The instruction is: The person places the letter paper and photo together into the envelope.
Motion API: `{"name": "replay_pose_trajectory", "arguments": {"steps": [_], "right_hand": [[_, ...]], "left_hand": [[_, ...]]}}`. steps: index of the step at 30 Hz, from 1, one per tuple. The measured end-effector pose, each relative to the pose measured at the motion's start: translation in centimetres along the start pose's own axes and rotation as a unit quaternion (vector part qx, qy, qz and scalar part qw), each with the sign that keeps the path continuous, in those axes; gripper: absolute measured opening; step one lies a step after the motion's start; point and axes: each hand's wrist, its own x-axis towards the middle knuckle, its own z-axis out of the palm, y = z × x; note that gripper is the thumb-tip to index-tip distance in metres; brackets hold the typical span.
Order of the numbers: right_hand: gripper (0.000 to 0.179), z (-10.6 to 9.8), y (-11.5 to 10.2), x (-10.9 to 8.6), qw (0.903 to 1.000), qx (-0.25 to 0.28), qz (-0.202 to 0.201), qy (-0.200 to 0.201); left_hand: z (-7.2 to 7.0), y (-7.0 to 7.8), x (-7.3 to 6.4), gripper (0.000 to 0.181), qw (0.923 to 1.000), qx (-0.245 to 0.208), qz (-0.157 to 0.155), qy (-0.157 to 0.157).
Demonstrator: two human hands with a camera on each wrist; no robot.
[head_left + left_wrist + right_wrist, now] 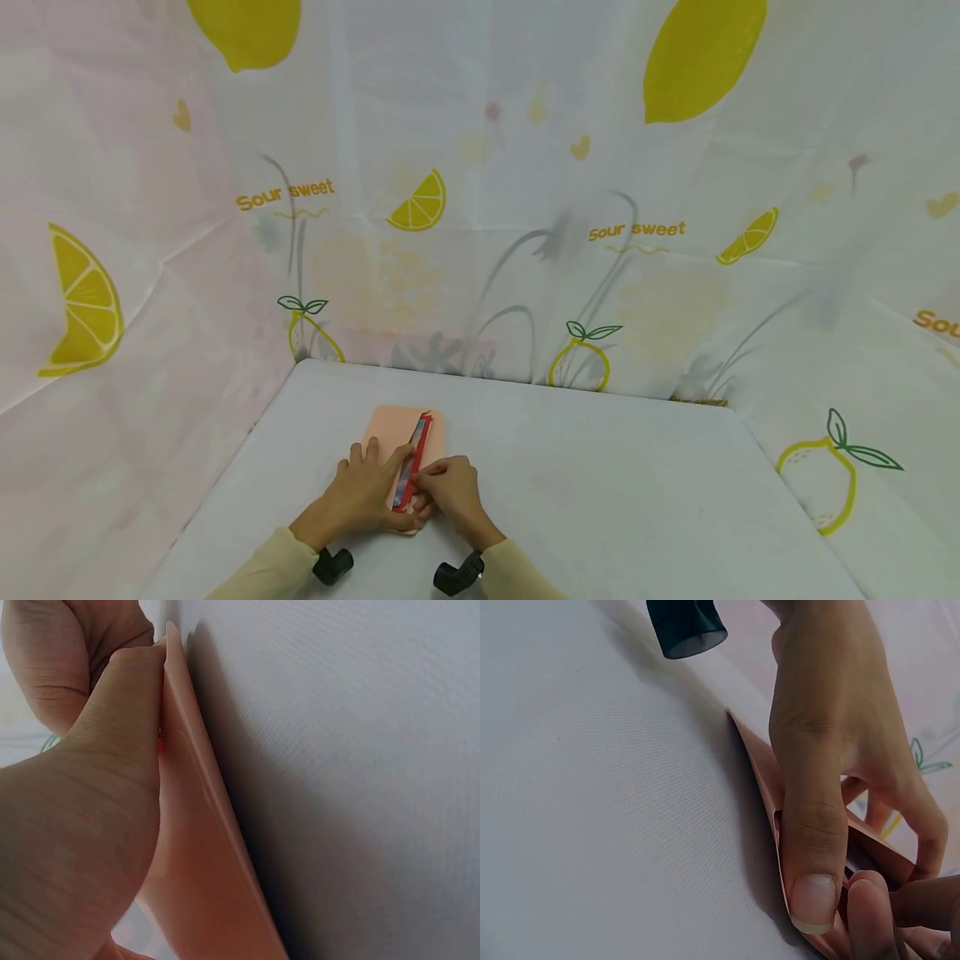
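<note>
A thin, flat peach-coloured piece (388,423), like a card or envelope, lies on the table under both hands. Along it runs a narrow strip (424,435) with red edges and a bluish, shiny middle. My left hand (362,493) presses on the peach piece with fingers spread, one fingertip at the strip's side. In the right wrist view the left thumb (810,862) lies straight along the near edge, which stands slightly raised from the table. From the right, my right hand (454,492) pinches at the strip's red edge with curled fingers; its fingertips partly hide the contact.
The white table (600,492) stretches to the right of the hands. A fabric wall (465,283) printed with lemons stands behind and at both sides. Black wrist-camera mounts (332,567) sit at both wrists, close above the tabletop.
</note>
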Motion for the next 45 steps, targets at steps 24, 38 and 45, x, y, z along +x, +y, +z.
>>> {"name": "replay_pose_trajectory", "arguments": {"steps": [24, 38, 45], "right_hand": [[0.007, 0.0, -0.2, 0.5, 0.9997, -0.008, -0.007, -0.021], [0.021, -7.4, -0.5, 0.7, 0.9961, -0.085, -0.019, -0.015], [0.04, -17.0, -0.1, -2.2, 0.9878, -0.141, -0.013, 0.066]], "left_hand": [[-0.2, 0.0, 0.0, 0.113, 1.0, 0.003, -0.003, -0.006], [0.1, 0.1, 0.6, 0.112, 0.9996, 0.021, -0.005, -0.02], [0.9, -0.8, 0.7, 0.108, 0.9989, 0.031, 0.034, 0.006]]}}
